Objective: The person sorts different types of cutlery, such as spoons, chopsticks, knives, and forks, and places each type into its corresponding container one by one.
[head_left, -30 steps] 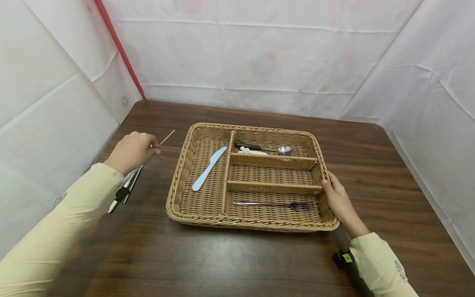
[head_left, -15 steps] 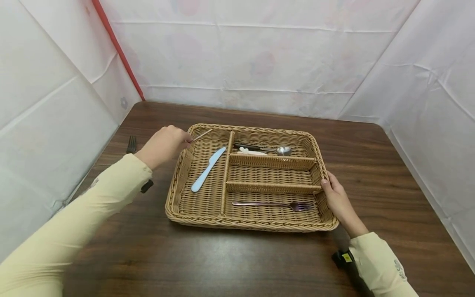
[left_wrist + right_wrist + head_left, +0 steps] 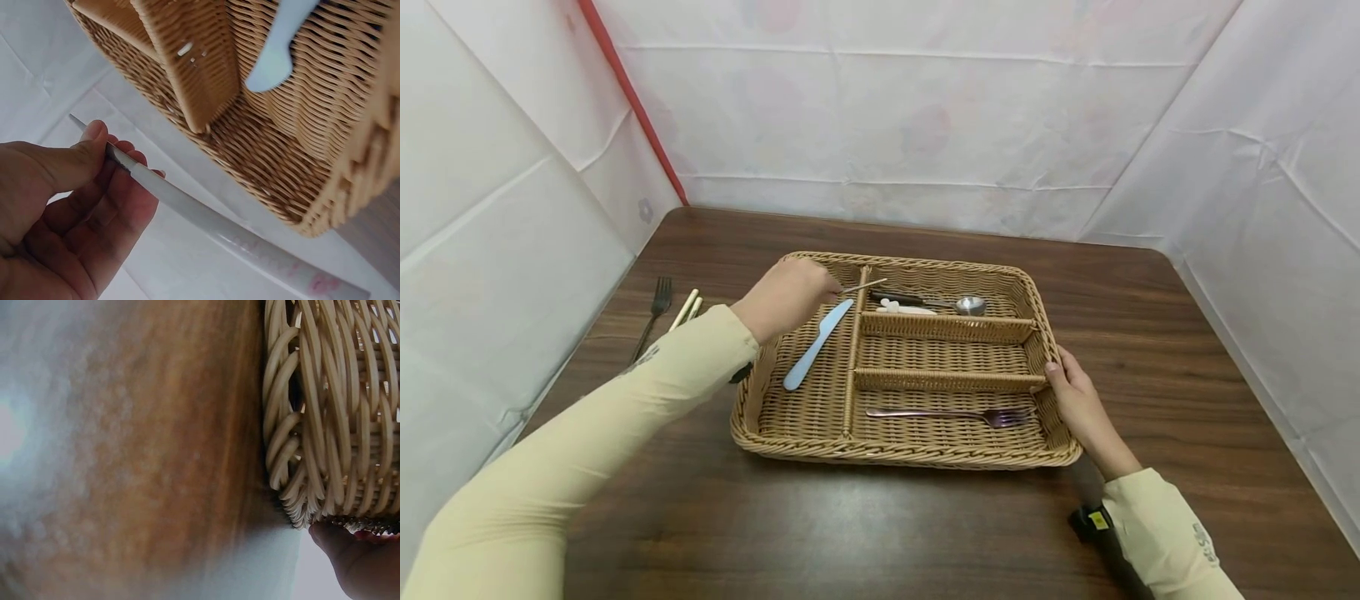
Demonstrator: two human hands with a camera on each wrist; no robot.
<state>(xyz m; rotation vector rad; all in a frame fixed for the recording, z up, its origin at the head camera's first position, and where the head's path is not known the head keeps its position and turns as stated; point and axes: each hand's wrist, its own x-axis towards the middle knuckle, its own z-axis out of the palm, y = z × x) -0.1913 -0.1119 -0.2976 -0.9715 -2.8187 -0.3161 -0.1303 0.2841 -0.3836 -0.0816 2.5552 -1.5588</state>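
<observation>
In the head view my left hand point(image 3: 792, 296) is over the back of the wicker basket's left compartment, near the divider. It pinches a slim utensil point(image 3: 206, 222) by its metal neck; the left wrist view shows a white handle with pink print. Its metal end is edge-on, so I cannot tell its kind. My right hand point(image 3: 1078, 400) grips the right rim of the wicker basket point(image 3: 955, 457), thumb over the edge. A pale blue knife point(image 3: 817, 346) lies in the left compartment. The back right compartment has a black-handled spoon point(image 3: 970, 306) and a white utensil point(image 3: 906, 309). A purple fork point(image 3: 955, 413) lies in front.
On the brown table point(image 3: 880, 533), left of the basket, lie a dark fork point(image 3: 659, 302) and cream-coloured sticks or handles point(image 3: 683, 308), partly behind the left sleeve. White sheeting point(image 3: 925, 125) encloses the table at the back and sides.
My left hand has carried the slim utensil right, from over the table at the left to over the basket. The dark fork and cream handles have come into view. My right hand stays on the rim.
</observation>
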